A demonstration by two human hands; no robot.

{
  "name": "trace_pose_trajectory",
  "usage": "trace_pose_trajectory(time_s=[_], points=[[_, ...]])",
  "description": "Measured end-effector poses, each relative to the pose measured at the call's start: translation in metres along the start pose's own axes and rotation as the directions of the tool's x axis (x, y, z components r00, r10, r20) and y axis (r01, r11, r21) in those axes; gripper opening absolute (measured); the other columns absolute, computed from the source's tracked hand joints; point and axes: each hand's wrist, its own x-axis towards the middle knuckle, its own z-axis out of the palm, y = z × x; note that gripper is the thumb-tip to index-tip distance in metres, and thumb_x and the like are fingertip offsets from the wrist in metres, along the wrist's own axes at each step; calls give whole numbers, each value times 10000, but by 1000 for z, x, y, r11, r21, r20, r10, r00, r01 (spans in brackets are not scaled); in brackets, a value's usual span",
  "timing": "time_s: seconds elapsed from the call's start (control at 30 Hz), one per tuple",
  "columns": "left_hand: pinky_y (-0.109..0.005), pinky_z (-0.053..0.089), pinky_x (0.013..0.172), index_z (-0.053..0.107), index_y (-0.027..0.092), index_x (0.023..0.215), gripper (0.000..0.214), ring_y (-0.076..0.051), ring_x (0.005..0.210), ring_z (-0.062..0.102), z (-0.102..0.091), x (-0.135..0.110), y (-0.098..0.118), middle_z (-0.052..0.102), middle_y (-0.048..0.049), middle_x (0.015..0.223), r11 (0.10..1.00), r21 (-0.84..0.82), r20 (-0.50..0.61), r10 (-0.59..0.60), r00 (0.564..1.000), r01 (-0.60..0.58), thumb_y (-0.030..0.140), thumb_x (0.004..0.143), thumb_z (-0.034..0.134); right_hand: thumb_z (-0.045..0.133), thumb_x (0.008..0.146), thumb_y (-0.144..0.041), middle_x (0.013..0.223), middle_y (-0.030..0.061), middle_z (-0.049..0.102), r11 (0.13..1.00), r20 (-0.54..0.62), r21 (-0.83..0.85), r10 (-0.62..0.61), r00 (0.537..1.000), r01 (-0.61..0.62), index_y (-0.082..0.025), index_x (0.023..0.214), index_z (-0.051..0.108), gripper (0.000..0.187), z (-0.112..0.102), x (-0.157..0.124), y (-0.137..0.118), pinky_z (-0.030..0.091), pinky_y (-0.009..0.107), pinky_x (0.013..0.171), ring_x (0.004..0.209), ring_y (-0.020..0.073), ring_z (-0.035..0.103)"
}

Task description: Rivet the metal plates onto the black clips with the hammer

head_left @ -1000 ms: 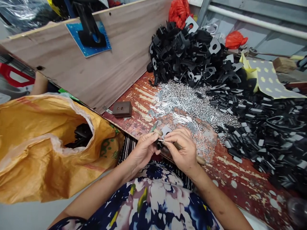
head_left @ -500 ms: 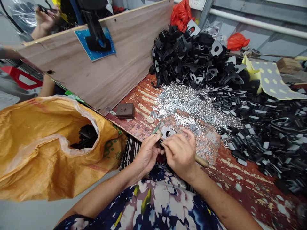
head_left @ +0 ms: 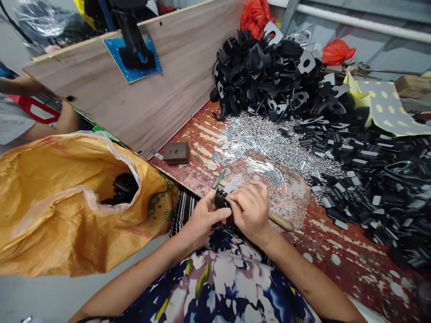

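Observation:
Between my two hands, close above the table's front edge, is a small black plastic part [head_left: 221, 198]. My left hand [head_left: 204, 218] is closed around its left and lower side, with the thumb along the bottom. The fingertips of my right hand [head_left: 251, 208] pinch together at its right side; what they hold there is hidden. A hammer [head_left: 282, 221] lies on the table under my right hand, its wooden handle sticking out to the right and its greenish metal head [head_left: 218, 179] showing beyond my left fingers.
Loose metal pins [head_left: 259, 139] are heaped beyond my hands. Piles of black plastic parts [head_left: 259, 76] stand behind and to the right. A brown block [head_left: 176, 153] sits by the wooden board [head_left: 175, 85]. At left is an open yellow sack [head_left: 50, 211]; another person's arm [head_left: 23, 85] shows behind it.
The black part has turned and come into fuller view between my hands. My left thumb has moved down. The other person's raised hand at the upper left has dropped behind the board.

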Motion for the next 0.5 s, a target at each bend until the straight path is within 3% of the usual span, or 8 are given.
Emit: trace_pose_trajectory(time_s=[0.13,0.2,0.3,0.4,0.5], points=[[-194,535,576,727,133,899,358,-89,641,575,-24,-14,2,658,-29,858,976,-81,-36,-208,978,204,370,703,911,536,973,-158,834,-10,735,993,105,81,-98,990,89,-248,882,610,148,-1,-9,-6,392,397,886,795,178,626],[-210,551,630,720,143,957,408,-99,678,597,-33,-20,0,664,-34,897,969,-93,-41,-233,972,228,413,709,899,547,962,-144,847,-14,742,990,106,66,-130,986,123,-249,895,616,142,-1,-14,-10,383,410,914,796,177,625],[-217,522,670,647,222,1115,550,-136,789,628,-39,-29,-5,672,-6,967,983,182,-69,7,998,5,329,659,935,550,963,-143,816,-20,735,985,149,51,-168,975,162,-247,881,624,151,2,-18,-15,391,418,932,755,174,609],[-275,498,835,583,263,1256,529,-189,987,631,-47,-35,2,683,-14,1082,790,591,-47,234,971,-162,301,795,840,548,987,-172,884,11,739,988,257,56,-152,954,143,-226,957,649,119,-2,-13,-11,419,407,894,806,190,623],[-338,432,965,596,236,1319,325,-212,1051,614,-66,-39,27,677,-39,1157,585,801,-31,250,968,-125,364,1032,513,606,983,-244,1071,122,722,995,319,-98,28,947,3,-143,1169,642,215,-16,-1,5,433,420,844,972,261,629]])
